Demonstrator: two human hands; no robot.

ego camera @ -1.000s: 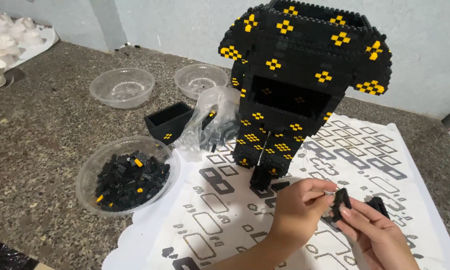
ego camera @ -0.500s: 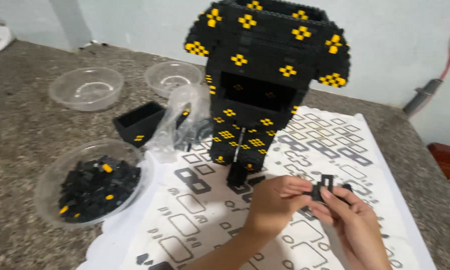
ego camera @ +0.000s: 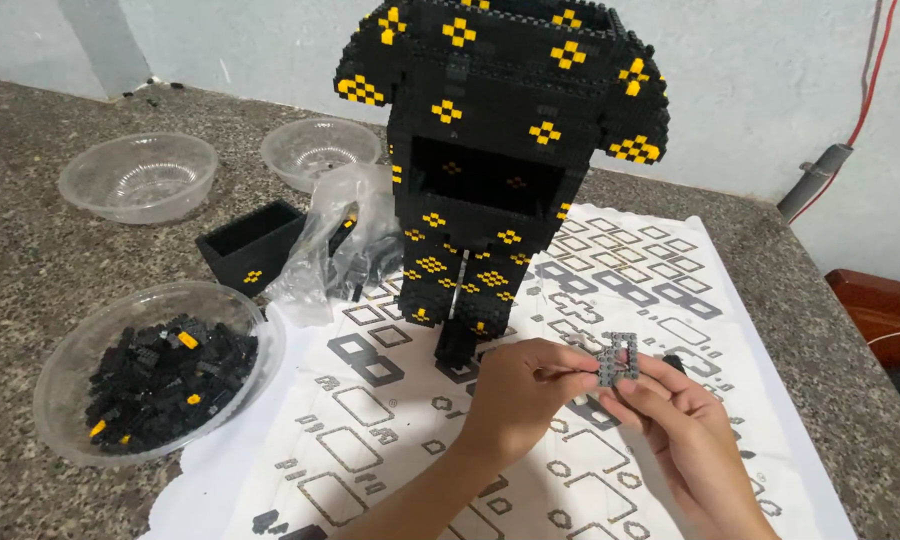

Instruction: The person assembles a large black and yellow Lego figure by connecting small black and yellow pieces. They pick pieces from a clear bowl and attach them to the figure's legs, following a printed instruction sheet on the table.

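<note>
A crumpled clear plastic bag (ego camera: pixel 332 240) lies beside the black open box (ego camera: pixel 250 243).

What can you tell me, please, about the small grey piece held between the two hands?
The small grey piece is a flat, roughly square plate of building bricks, plastic by its look, studded, with an opening in its middle. It is held up above the printed sheet, just in front of the tall black and yellow brick model. The left hand pinches its left edge and the fingertips of the right hand support its right and lower edges. Finer detail is too small to tell.
</note>
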